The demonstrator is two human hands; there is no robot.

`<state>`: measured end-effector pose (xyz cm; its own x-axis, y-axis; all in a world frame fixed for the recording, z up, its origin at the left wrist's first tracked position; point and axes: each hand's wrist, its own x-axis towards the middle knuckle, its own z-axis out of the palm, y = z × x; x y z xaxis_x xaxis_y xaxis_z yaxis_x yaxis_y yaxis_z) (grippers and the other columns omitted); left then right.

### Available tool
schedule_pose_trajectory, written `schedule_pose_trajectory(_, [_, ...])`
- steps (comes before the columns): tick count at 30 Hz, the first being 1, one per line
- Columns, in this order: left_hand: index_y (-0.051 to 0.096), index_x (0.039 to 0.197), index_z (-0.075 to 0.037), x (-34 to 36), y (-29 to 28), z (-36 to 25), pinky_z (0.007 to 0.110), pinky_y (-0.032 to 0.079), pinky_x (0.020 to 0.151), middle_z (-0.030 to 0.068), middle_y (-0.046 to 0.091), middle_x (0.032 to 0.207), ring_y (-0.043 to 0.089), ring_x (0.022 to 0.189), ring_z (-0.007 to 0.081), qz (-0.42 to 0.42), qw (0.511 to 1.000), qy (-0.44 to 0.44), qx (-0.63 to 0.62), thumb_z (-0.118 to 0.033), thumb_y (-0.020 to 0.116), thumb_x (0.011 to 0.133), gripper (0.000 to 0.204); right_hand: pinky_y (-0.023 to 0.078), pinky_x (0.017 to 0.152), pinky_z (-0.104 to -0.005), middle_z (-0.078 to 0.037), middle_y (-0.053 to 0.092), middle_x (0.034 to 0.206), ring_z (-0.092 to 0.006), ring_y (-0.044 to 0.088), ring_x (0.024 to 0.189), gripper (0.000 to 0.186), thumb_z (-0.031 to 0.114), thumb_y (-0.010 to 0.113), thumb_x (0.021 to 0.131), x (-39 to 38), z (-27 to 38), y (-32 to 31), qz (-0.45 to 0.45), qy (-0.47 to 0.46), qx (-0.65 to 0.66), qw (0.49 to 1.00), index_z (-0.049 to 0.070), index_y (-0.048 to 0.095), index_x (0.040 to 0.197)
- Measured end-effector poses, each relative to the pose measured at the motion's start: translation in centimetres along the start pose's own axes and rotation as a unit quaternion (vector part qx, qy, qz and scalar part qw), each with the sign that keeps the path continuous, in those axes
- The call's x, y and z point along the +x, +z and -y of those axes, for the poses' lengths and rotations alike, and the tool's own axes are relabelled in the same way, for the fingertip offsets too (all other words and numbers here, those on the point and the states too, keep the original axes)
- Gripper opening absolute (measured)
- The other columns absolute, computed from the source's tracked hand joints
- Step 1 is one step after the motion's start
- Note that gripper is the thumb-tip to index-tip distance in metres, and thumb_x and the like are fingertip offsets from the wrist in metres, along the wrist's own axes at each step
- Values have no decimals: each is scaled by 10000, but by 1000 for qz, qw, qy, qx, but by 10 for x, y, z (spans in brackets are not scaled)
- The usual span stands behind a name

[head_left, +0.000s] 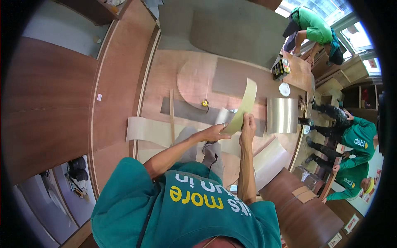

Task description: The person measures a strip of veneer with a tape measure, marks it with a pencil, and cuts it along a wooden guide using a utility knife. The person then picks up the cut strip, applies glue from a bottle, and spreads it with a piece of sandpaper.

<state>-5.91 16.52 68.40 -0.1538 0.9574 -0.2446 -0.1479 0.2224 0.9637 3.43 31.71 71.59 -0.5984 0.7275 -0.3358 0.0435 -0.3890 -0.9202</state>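
Observation:
A curved strip of pale yellow-green laminate sheet [245, 102] is raised in front of me, its far end pointing up and away. My right hand [248, 125] is closed around its right edge, partway along. At its near left end, my left hand [216, 132] pinches the corner, with a ring on one finger. Below the strip are a small silvery sheet [223, 116] and a long grey sheet [188, 113]. A yellow tape measure [205, 103] lies beyond my left hand. Left of it, a thin wooden batten [172, 118] rests across pale sheets [149, 131].
Right of the strip are a shiny metallic sheet [282, 115], a curled pale sheet [271, 160] and a black-yellow can [281, 68]. A person in green [314, 27] bends at the far right. Two more people [359, 136] are at the right. A raised wooden edge [145, 82] runs along the left.

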Motion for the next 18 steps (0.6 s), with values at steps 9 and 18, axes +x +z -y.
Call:
schedule_pose_trajectory(9, [552, 1322, -5, 6, -161, -96, 337, 487, 907, 178, 688, 1093, 648, 1015, 210, -245, 961, 49, 117, -188, 530, 989, 381, 533, 762, -275, -72, 640, 944, -127, 628, 792, 371, 351, 508, 1035, 140, 64, 119, 108, -5, 25, 994, 49, 549, 1248])
schedule_pose_trajectory(18, [504, 1338, 15, 45, -473, -13, 348, 466, 977, 162, 665, 1195, 617, 1114, 221, -276, 956, 94, 15, -100, 519, 991, 365, 533, 696, -275, -67, 605, 901, -129, 594, 759, 315, 270, 574, 1009, 329, 17, 316, -6, -93, -98, 991, 28, 548, 1209])
